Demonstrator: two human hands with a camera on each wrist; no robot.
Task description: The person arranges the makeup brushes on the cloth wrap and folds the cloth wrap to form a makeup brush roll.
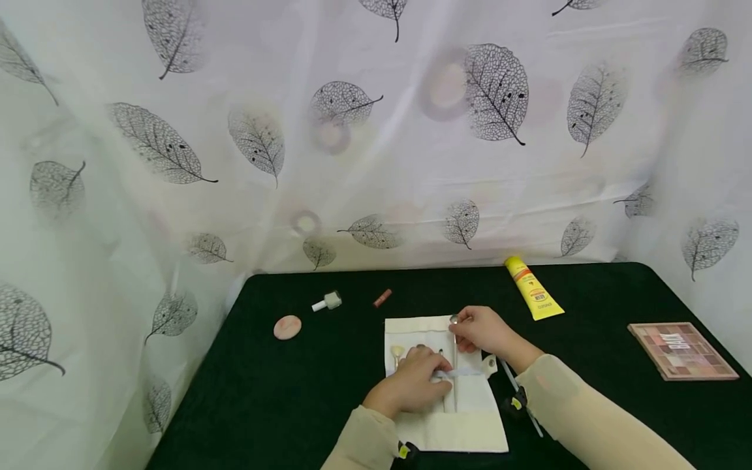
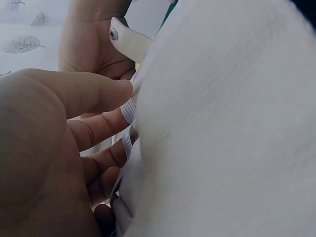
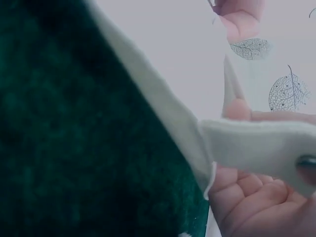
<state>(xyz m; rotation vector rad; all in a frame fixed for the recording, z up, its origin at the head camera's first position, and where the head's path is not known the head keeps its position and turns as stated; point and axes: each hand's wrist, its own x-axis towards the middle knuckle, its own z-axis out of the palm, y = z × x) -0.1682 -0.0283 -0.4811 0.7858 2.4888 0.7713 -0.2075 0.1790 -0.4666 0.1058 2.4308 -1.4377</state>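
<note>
A cream fabric roll-up pouch (image 1: 446, 431) lies unfolded on the dark green cloth, with a white elastic band (image 1: 470, 373) across its middle. My left hand (image 1: 411, 382) is over the pouch; in the left wrist view its thumb and forefinger pinch the elastic band (image 2: 129, 111). At the pouch's upper right, my right hand (image 1: 483, 331) grips a slim tool (image 1: 455, 365) by its small round silvery end. The tool's shaft runs down past the band; its exact kind is unclear. A pale-headed brush (image 1: 397, 352) sits in the pouch left of my left hand, which partly hides other tools.
A snap strap (image 1: 490, 365) sticks out at the pouch's right edge. A thin pale stick (image 1: 533, 418) lies beside it, under my right wrist. Around are a yellow tube (image 1: 533, 289), an eyeshadow palette (image 1: 681, 351), a nail polish bottle (image 1: 328, 301), a reddish-brown tube (image 1: 382, 298) and a pink oval (image 1: 287, 328).
</note>
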